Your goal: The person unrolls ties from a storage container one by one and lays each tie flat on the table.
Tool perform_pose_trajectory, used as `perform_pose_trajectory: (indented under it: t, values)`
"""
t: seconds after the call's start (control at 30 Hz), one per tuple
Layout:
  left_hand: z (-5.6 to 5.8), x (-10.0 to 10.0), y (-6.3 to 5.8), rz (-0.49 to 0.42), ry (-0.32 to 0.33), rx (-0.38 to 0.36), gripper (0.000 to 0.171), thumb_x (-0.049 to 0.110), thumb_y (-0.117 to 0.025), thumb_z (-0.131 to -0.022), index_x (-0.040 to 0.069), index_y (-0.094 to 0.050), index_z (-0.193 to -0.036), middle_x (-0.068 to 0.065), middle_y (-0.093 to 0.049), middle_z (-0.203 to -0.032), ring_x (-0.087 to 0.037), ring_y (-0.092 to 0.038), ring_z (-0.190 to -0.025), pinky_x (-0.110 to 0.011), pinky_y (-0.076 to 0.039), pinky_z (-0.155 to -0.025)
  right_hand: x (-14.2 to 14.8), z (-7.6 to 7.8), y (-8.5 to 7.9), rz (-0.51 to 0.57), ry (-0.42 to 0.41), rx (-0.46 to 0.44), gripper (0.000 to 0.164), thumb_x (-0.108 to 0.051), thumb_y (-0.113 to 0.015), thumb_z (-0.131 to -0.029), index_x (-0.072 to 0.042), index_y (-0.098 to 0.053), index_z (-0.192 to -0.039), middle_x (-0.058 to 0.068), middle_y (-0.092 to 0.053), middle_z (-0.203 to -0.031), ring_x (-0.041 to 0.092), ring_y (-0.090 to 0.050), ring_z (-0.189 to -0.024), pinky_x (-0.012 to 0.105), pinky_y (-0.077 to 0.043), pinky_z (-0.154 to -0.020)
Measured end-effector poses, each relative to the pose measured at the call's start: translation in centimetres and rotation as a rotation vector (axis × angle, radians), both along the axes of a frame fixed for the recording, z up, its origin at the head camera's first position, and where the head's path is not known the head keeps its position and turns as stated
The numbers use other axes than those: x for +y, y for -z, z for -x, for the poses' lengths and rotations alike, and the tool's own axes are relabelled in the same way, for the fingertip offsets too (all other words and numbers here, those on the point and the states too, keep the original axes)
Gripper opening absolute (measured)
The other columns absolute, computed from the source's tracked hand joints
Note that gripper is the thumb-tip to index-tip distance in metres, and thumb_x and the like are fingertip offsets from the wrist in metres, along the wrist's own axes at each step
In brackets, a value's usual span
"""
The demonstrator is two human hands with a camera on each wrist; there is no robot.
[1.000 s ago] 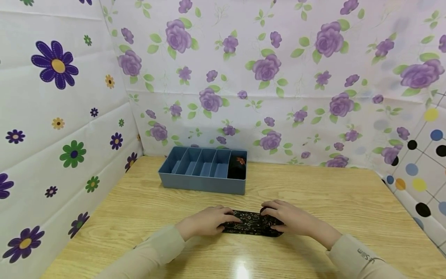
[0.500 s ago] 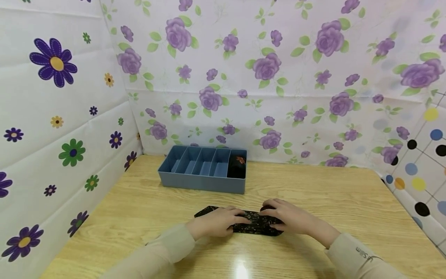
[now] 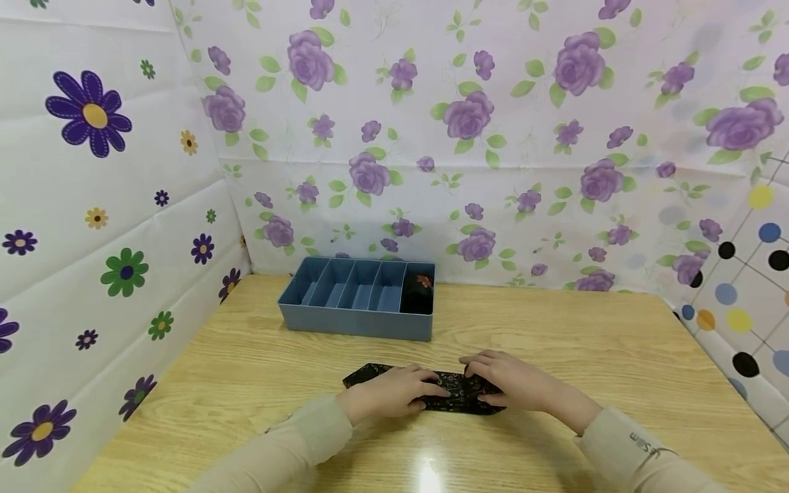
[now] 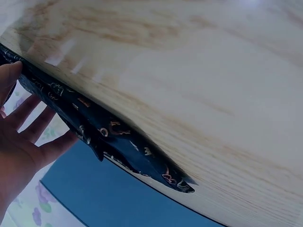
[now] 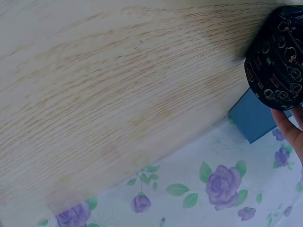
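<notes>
A black necktie [image 3: 453, 394] with small gold and pale motifs lies across the table in front of me. Its pointed end [image 3: 365, 373] sticks out to the left, beyond my left hand [image 3: 391, 395]. That hand lies over the tie, thumb at the near edge and fingers toward the far edge. In the left wrist view the cloth [image 4: 109, 127] passes between thumb and fingers, a little bunched. My right hand [image 3: 516, 385] grips the tie's thicker right end from above. In the right wrist view this end looks rounded [image 5: 277, 61], with fingertips [image 5: 281, 120] at its edge.
A blue tray [image 3: 354, 323] with dividers stands behind the tie, toward the back of the wooden table [image 3: 555, 329]. Its rightmost compartment holds a black item [image 3: 418, 296] with an orange motif. Flower-patterned sheets [image 3: 468, 226] hang at the back and left.
My left hand has moved right along the necktie, closer to the right hand, uncovering the pointed left end. The right hand has stayed nearly in place on the thicker end.
</notes>
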State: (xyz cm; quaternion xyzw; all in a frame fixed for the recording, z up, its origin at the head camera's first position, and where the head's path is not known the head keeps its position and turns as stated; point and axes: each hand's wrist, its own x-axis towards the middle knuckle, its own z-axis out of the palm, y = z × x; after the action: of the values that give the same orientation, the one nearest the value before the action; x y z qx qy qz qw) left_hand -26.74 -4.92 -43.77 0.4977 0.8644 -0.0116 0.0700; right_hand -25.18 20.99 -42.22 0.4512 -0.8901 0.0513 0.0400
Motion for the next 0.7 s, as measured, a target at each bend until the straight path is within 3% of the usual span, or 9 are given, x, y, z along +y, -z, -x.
perform_pose_trajectory:
  t: [0.4, 0.7]
  values:
    - [-0.31, 0.15, -0.31, 0.004, -0.029, -0.006, 0.045, 0.022, -0.057, -0.095, 0.036, -0.048, -0.137, 0.001, -0.048, -0.140, -0.019, -0.048, -0.126, -0.033, -0.049, -0.096, 0.49, 0.09, 0.17, 0.004, -0.055, 0.082, 0.035, -0.022, -0.073, -0.082, -0.014, -0.065, -0.115, 0.010, -0.059, -0.117, 0.025, -0.059, -0.105, 0.044, -0.051, -0.092]
    - [-0.08, 0.29, 0.00, 0.009, -0.044, -0.020, 0.045, 0.023, -0.057, -0.095, 0.037, -0.048, -0.137, 0.002, -0.048, -0.140, -0.019, -0.048, -0.126, -0.033, -0.050, -0.095, 0.83, -0.11, 0.07, -0.017, -0.015, 0.051, 0.029, -0.021, -0.073, -0.083, -0.013, -0.061, -0.108, 0.011, -0.058, -0.128, 0.027, -0.058, -0.111, 0.044, -0.050, -0.093]
